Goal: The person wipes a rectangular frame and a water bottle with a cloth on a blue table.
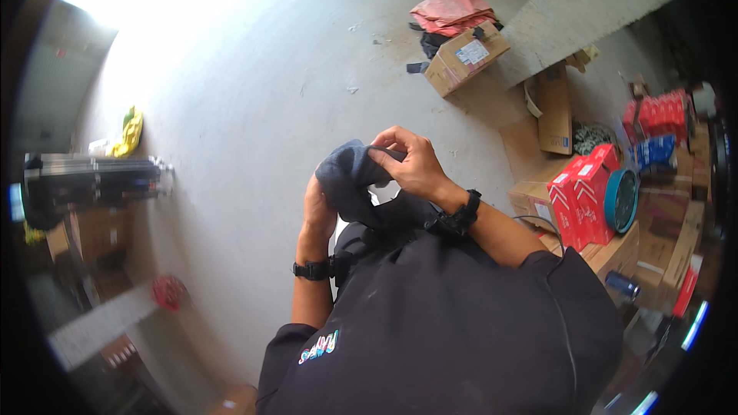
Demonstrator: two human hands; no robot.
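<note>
Both my hands hold a dark grey cloth [350, 184] in front of my waist. Pinched between thumb and fingers, its upper right edge is in my right hand [412, 161]. At the cloth's left side is my left hand [319, 204], with most of its fingers hidden behind the fabric. The cloth is bunched and curves around a gap in its middle. Each wrist wears a black strap, one on the left [314, 270] and one on the right [461, 213]. Part of the cloth lies against my dark shirt [450, 311].
Pale concrete floor [248, 127] spreads ahead. A cardboard box [467, 57] lies beside a folded pink sheet [452, 8], near a concrete pillar [582, 11]. Red boxes [585, 196], a teal round container [621, 200] and a can [622, 285] are on my right. Black equipment [98, 178] stands left.
</note>
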